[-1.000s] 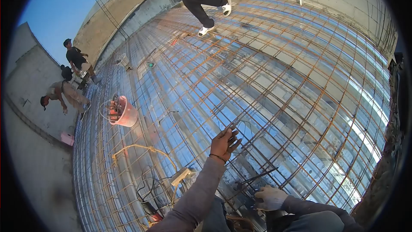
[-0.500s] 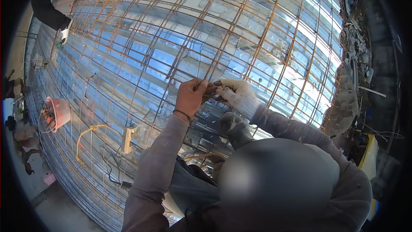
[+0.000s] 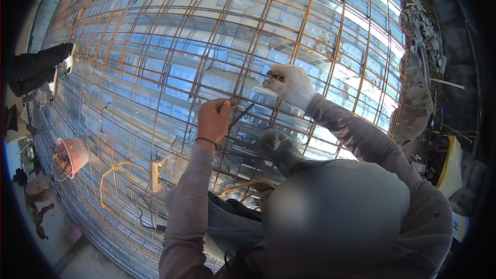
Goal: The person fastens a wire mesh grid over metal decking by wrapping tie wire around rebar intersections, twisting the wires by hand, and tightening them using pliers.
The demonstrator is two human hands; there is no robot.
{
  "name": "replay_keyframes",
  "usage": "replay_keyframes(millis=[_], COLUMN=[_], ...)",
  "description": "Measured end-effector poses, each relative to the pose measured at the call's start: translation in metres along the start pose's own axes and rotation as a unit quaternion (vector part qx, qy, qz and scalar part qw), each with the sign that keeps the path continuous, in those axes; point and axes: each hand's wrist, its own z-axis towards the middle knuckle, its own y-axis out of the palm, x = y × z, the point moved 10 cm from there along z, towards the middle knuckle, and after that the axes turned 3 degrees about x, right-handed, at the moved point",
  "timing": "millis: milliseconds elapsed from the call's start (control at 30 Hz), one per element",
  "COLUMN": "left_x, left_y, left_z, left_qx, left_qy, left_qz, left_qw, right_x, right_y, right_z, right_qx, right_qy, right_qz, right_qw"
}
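My bare left hand point(image 3: 213, 120) is closed over the rusty rebar mesh point(image 3: 243, 70), thumb and forefinger pressed together at a bar. A short dark rod point(image 3: 242, 114) slants just right of its fingers; I cannot tell whether the hand holds it. My right hand point(image 3: 292, 85), in a white knitted glove, is up and to the right of the left, above the mesh. Its fingers are curled in a pinch, and whatever may be between them is too small to make out. A dark boot point(image 3: 274, 142) stands just below the hands.
Ribbed metal decking point(image 3: 181, 75) lies under the bars. At left stand a pink bucket point(image 3: 76, 155) with tangled contents and a pale power strip point(image 3: 155, 175) beside a yellow cord point(image 3: 105, 188). Another person's dark-clothed limb point(image 3: 39, 67) shows at far left. Rubble point(image 3: 423, 31) lines the right edge.
My hands have come apart: the right has moved up and to the right, the left slightly left. The other person's limb at the left has shifted lower. The whole view has shifted a little.
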Motion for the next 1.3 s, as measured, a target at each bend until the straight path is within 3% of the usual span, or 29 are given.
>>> replay_keyframes(millis=[33, 100, 133, 200, 233, 333, 367, 433, 567, 633, 767, 833, 967, 1033, 1167, 1267, 1300], left_x=[-0.002, -0.001, 0.001, 0.007, 0.011, 0.022, 0.018, 0.022, 0.028, 0.027, 0.028, 0.046, 0.046, 0.024, 0.015, -0.004, -0.015], left_y=[0.000, -0.003, -0.004, -0.004, -0.004, -0.005, -0.004, -0.009, -0.008, -0.006, 0.008, 0.022, 0.058, 0.050, 0.055, 0.063, 0.057], left_z=[-0.002, -0.003, -0.003, -0.004, -0.006, -0.011, -0.013, -0.015, -0.019, -0.021, -0.028, -0.043, -0.055, -0.048, -0.053, -0.047, -0.043], left_qx=[-0.009, -0.010, -0.010, -0.017, -0.024, -0.032, -0.031, 0.010, -0.005, -0.008, 0.024, 0.072, 0.043, 0.055, 0.023, 0.020, 0.051], left_qy=[-0.008, -0.001, 0.005, 0.020, 0.034, 0.049, 0.047, 0.097, 0.104, 0.056, 0.089, 0.202, 0.157, 0.074, 0.043, 0.016, -0.025], left_qz=[-0.005, -0.005, -0.006, 0.015, 0.035, 0.057, 0.057, 0.105, 0.144, 0.155, 0.149, 0.123, 0.201, 0.034, -0.045, -0.141, -0.183], left_qw=[1.000, 1.000, 1.000, 1.000, 0.999, 0.997, 0.997, 0.990, 0.984, 0.986, 0.985, 0.969, 0.966, 0.995, 0.998, 0.990, 0.981], right_x=[0.001, -0.045, -0.048, -0.089, -0.090, -0.082, -0.077, -0.054, -0.042, -0.040, -0.027, -0.017, -0.027, -0.016, -0.003, -0.004, -0.002], right_y=[-0.003, -0.031, -0.030, -0.011, -0.007, 0.051, 0.058, 0.067, 0.079, 0.079, 0.075, 0.064, 0.068, 0.067, 0.036, -0.003, -0.002], right_z=[0.009, 0.011, 0.016, 0.004, 0.008, 0.015, 0.013, 0.017, -0.003, -0.005, 0.001, 0.012, 0.014, 0.022, 0.044, 0.033, 0.026], right_qx=[-0.001, 0.133, 0.134, 0.145, 0.145, -0.057, -0.059, -0.108, -0.164, -0.121, -0.090, -0.030, 0.033, 0.027, 0.067, 0.224, 0.224], right_qy=[0.001, -0.220, -0.220, -0.401, -0.400, -0.449, -0.450, -0.310, -0.226, -0.221, -0.154, -0.098, -0.153, -0.107, -0.074, -0.085, -0.086], right_qz=[0.000, -0.094, -0.094, -0.203, -0.202, -0.207, -0.205, -0.200, -0.141, -0.096, -0.068, 0.056, 0.080, 0.105, 0.103, 0.044, 0.044], right_qw=[1.000, 0.962, 0.962, 0.881, 0.882, 0.867, 0.867, 0.923, 0.950, 0.963, 0.982, 0.993, 0.984, 0.988, 0.990, 0.970, 0.970])
